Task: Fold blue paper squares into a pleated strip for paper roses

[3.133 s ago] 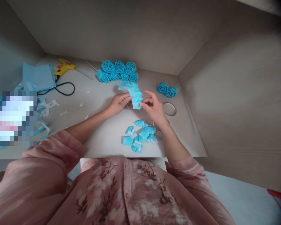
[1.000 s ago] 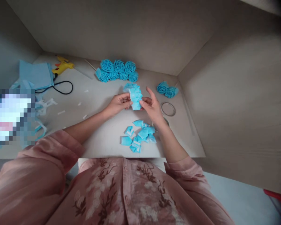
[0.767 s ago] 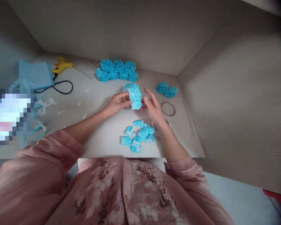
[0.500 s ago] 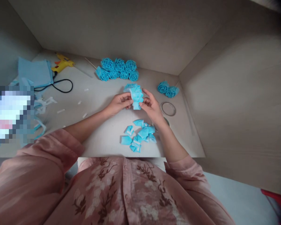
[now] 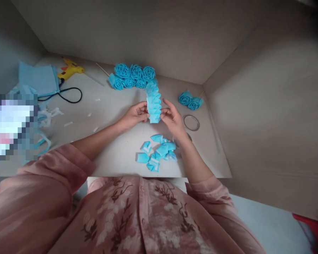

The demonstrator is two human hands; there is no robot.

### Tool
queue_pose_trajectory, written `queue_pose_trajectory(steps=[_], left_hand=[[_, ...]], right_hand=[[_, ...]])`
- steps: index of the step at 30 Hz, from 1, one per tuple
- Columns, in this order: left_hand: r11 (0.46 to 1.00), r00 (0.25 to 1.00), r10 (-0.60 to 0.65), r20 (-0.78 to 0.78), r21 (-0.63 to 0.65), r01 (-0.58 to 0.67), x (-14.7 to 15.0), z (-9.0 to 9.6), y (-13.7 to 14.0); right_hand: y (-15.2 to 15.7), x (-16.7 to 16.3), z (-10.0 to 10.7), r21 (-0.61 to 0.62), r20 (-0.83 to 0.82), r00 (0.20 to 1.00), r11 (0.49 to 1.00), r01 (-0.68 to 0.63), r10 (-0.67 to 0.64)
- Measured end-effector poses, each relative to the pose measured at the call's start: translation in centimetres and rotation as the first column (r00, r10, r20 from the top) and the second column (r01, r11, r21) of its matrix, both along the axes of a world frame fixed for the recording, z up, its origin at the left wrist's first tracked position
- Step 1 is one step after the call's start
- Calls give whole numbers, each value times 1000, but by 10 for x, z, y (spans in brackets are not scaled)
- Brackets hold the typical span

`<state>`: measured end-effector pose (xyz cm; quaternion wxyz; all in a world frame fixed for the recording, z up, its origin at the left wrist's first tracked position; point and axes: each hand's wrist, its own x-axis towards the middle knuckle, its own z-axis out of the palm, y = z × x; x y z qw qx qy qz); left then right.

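Observation:
A strip of overlapping folded blue petals (image 5: 154,102) hangs between my hands above the table, its far end reaching the blue flowers behind it. My left hand (image 5: 136,113) pinches the strip's left edge near its lower end. At the opposite edge, my right hand (image 5: 172,115) has thumb and finger closed on the strip, with the index finger raised. Below the strip lies a loose pile of folded blue petals (image 5: 162,151), some showing white bands. Rolled blue flowers (image 5: 135,72) stand in rows at the back.
Two more blue flowers (image 5: 190,100) and a tape ring (image 5: 191,122) lie to the right; another round thing is partly behind my right wrist. At left are a yellow glue gun (image 5: 71,70), blue sheets (image 5: 38,80), scraps (image 5: 51,112) and a blurred screen (image 5: 9,127).
The petal strip has stretched out lengthwise, its far end now further back and overlapping the flowers. My right thumb has shifted from the strip's face toward its right edge.

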<state>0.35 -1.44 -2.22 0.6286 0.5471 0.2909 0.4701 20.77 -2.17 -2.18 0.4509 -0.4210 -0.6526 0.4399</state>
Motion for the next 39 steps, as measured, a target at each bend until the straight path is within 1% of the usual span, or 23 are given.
queue_pose_trajectory(steps=[3, 10, 16, 22, 28, 32, 36, 39], left_hand=[[1000, 1000, 6, 19, -9, -6, 0, 1, 0], [1000, 1000, -12, -1, -22, 12, 1, 4, -4], [1000, 1000, -14, -2, -4, 14, 0, 2, -2], [1000, 1000, 0, 9, 2, 0, 0, -1, 0], [1000, 1000, -15, -4, -22, 15, -1, -2, -1], [1000, 1000, -9, -19, -6, 9, -2, -3, -1], [1000, 1000, -18, -7, -5, 18, -1, -4, -1], [1000, 1000, -20, 13, -13, 20, -1, -4, 0]], right_hand=[[0, 2, 1, -17, -36, 999, 1000, 10, -10], [-1, -3, -3, -45, -6, 999, 998, -32, 32], [-2, 0, 0, -49, 0, 999, 998, -44, 44], [-4, -1, 2, -92, -36, 998, 994, -51, 48], [-2, -4, 0, -95, -28, 999, 995, -32, 29], [-3, -5, 0, -83, -11, 999, 996, -41, 41], [-3, -5, -1, -83, 7, 998, 995, -64, 64], [-3, -3, 0, -79, 1, 999, 996, -42, 42]])
